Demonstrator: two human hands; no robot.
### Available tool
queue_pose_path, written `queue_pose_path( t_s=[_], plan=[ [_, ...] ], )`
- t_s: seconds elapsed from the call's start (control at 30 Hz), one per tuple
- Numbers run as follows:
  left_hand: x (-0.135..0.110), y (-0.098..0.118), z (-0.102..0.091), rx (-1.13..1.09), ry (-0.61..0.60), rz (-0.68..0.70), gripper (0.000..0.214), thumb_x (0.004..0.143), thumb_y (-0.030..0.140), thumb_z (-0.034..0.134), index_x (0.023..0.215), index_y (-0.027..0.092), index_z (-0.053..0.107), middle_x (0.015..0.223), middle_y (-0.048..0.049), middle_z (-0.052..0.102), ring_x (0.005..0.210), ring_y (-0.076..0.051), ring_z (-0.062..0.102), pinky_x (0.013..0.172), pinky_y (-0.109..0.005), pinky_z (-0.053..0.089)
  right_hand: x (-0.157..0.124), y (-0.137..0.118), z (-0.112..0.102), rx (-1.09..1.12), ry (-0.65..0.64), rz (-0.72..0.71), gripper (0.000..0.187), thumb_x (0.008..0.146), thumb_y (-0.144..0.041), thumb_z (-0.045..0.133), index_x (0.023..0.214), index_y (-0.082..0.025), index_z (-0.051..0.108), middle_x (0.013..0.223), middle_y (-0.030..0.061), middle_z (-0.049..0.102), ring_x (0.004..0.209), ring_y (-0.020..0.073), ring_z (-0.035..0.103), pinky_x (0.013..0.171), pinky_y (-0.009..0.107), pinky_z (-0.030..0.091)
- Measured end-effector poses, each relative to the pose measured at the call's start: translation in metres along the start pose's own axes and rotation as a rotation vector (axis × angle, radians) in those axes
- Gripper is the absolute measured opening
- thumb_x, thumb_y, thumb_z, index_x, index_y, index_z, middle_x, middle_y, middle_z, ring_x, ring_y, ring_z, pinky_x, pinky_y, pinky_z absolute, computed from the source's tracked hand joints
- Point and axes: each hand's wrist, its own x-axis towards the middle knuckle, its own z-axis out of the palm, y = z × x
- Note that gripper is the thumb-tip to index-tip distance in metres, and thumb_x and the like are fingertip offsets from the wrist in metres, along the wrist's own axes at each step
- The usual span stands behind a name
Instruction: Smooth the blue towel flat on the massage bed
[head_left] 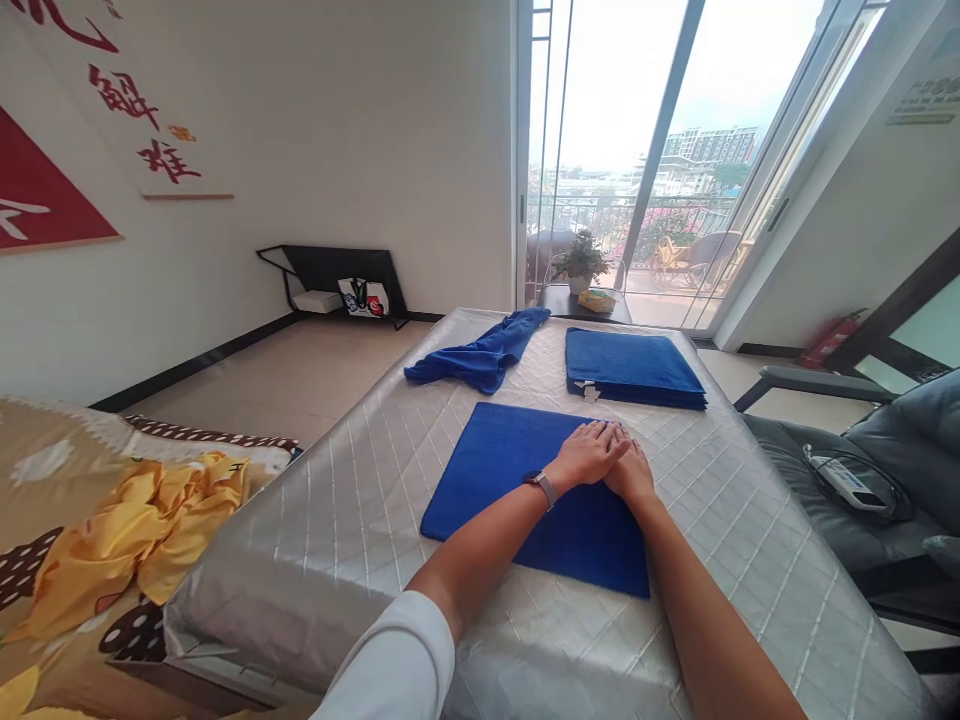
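Note:
A blue towel (487, 480), folded into a flat rectangle, lies on the quilted silver mattress (360, 500) before me. My left hand (589, 455), with a watch on its wrist, rests flat near the towel's far right corner. Beside and partly under its fingers is my right hand (631, 472), also laid flat on the cloth. Neither hand grips anything. Farther back on the right sits a neat stack of folded blue towels (634, 362) with white tags at one corner. A crumpled blue towel (487, 350) lies loosely at the back left.
To the left is a patterned bed cover (45, 450) with a bunched yellow cloth (150, 520). A grey armchair (795, 450) holding a corded white device (844, 480) stands right of the mattress. Behind are a potted plant (581, 262) and a tissue box (598, 300).

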Motion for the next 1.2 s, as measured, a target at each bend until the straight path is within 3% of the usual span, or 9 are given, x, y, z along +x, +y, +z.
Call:
queue_pose_path(
  t_s=[0.17, 0.4, 0.5, 0.6, 1.0, 1.2],
  plan=[
    [-0.013, -0.026, 0.004, 0.008, -0.037, -0.076, 0.071, 0.103, 0.057, 0.01, 0.153, 0.012, 0.035, 0.158, -0.012, 0.036, 0.149, -0.021, 0.027, 0.123, -0.041, 0.019, 0.003, -0.004, -0.002, 0.053, 0.012, 0.04, 0.063, 0.101, -0.034, 0.017, 0.157, -0.007, 0.024, 0.165, 0.0109, 0.021, 0.152, 0.0201, 0.016, 0.122, 0.038, 0.015],
    [-0.057, -0.11, -0.031, 0.066, -0.059, -0.315, 0.075, 0.1, 0.063, 0.011, 0.156, 0.017, 0.029, 0.16, -0.0101, 0.032, 0.15, -0.025, 0.022, 0.123, -0.047, 0.017, 0.002, -0.008, -0.007, 0.076, 0.013, 0.06, 0.066, 0.101, -0.039, 0.015, 0.156, -0.005, 0.025, 0.164, 0.0105, 0.023, 0.151, 0.0203, 0.017, 0.123, 0.037, 0.013],
    [-0.083, -0.145, -0.046, 0.108, -0.058, -0.427, 0.08, 0.1, 0.065, 0.009, 0.155, 0.011, 0.029, 0.161, -0.0131, 0.03, 0.151, -0.026, 0.021, 0.123, -0.046, 0.016, 0.002, -0.008, -0.007, 0.069, 0.008, 0.064, 0.066, 0.101, -0.039, 0.015, 0.156, -0.004, 0.024, 0.164, 0.0101, 0.022, 0.151, 0.0204, 0.017, 0.123, 0.037, 0.014],
    [-0.102, -0.165, -0.054, 0.122, -0.05, -0.489, 0.086, 0.099, 0.066, 0.006, 0.155, 0.006, 0.028, 0.162, -0.0159, 0.026, 0.151, -0.026, 0.02, 0.123, -0.043, 0.016, 0.003, -0.007, -0.007, 0.064, 0.005, 0.067, 0.066, 0.101, -0.039, 0.015, 0.156, -0.004, 0.024, 0.164, 0.0098, 0.022, 0.151, 0.0205, 0.017, 0.123, 0.037, 0.014],
    [-0.106, -0.17, -0.051, 0.101, -0.021, -0.507, 0.09, 0.097, 0.07, 0.005, 0.155, 0.005, 0.027, 0.162, -0.0161, 0.025, 0.151, -0.027, 0.019, 0.123, -0.044, 0.016, 0.01, -0.006, -0.009, 0.0, 0.045, 0.018, 0.064, 0.101, -0.036, 0.016, 0.156, -0.004, 0.026, 0.164, 0.0117, 0.024, 0.151, 0.0206, 0.016, 0.123, 0.04, 0.014],
    [-0.108, -0.168, -0.053, 0.111, -0.017, -0.493, 0.092, 0.097, 0.07, 0.005, 0.155, 0.002, 0.027, 0.161, -0.017, 0.026, 0.151, -0.028, 0.02, 0.123, -0.043, 0.016, 0.017, -0.005, -0.003, 0.041, -0.008, 0.032, 0.065, 0.101, -0.039, 0.015, 0.157, -0.005, 0.023, 0.165, 0.01, 0.02, 0.152, 0.0205, 0.014, 0.123, 0.039, 0.014]
  ],
)
